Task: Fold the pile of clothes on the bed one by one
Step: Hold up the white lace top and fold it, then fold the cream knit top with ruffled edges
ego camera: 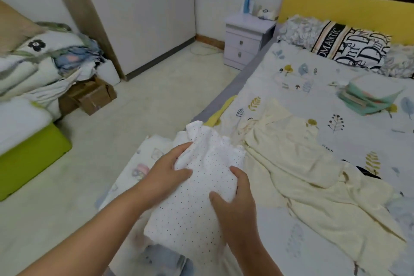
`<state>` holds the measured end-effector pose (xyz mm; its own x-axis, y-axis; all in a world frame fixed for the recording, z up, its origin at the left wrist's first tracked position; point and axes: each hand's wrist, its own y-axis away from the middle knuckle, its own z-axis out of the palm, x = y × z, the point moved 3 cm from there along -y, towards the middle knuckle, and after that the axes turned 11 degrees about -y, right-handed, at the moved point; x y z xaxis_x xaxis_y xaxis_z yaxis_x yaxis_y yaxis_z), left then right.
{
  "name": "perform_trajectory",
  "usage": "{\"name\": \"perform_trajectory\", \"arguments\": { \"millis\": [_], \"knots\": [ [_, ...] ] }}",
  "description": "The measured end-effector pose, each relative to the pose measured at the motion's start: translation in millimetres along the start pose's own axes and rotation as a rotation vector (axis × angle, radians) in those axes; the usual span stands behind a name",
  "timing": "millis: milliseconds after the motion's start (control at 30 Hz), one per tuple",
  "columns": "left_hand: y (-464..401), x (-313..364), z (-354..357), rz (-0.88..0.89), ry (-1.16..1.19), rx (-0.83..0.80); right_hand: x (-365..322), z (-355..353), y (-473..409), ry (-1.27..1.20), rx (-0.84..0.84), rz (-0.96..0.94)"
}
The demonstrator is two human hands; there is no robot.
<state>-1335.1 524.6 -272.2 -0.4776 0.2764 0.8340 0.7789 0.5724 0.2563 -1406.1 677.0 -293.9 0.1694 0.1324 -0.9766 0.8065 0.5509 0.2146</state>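
Bright even indoor light, soft shadows, slight blur, wide-angle edge bending

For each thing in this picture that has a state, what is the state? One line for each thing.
Dotted garment: folded into a bundle, gripped by both hands.
Left hand: grips the garment's left side.
Right hand: grips its right side.
Cream garment: unfolded, crumpled on the bed.
Green stack: folded, on the bed.
Nightstand: drawers closed.
Wardrobe: doors closed.
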Motion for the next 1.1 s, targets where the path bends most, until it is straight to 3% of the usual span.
{"name": "perform_trajectory", "arguments": {
  "millis": [267, 433, 500, 567, 633, 700, 767, 867, 967, 1100],
  "knots": [
    [-44.8, -77.3, -76.0, -0.042, -0.017, -0.108, 39.4, 115.4, -36.4, -0.022, 0.009, 0.060],
    [-64.5, -131.9, -74.9, -0.132, -0.060, -0.108, 84.3, 143.4, -46.7, 0.178, -0.012, 0.131],
    [-67.0, -153.3, -67.6, -0.205, -0.218, -0.107, 100.9, 147.1, -50.5, 0.324, -0.065, 0.208],
    [-63.8, -165.4, -60.2, -0.222, -0.546, -0.021, 109.0, 146.6, -52.9, 0.546, -0.072, 0.268],
    [-55.4, -165.3, -55.7, -0.108, -0.832, 0.168, 102.7, 148.3, -52.0, 0.765, -0.046, 0.202],
    [-49.4, -164.7, -47.1, 0.099, -0.925, 0.208, 93.7, 154.3, -48.5, 0.920, -0.005, 0.004],
    [-49.3, -173.1, -37.0, 0.208, -1.021, 0.031, 90.7, 158.1, -46.5, 1.001, 0.006, -0.147],
    [-54.0, -200.6, -29.9, 0.110, -1.117, -0.182, 112.4, 158.6, -46.8, 1.060, -0.296, 0.022],
    [-59.9, -204.8, -27.7, 0.048, -1.130, -0.243, 124.2, 154.2, -54.1, 1.088, -0.351, 0.081],
    [-62.8, -180.2, -36.8, 0.033, -1.051, -0.173, 106.2, 148.3, -56.8, 1.003, -0.367, 0.088]
  ]
}}
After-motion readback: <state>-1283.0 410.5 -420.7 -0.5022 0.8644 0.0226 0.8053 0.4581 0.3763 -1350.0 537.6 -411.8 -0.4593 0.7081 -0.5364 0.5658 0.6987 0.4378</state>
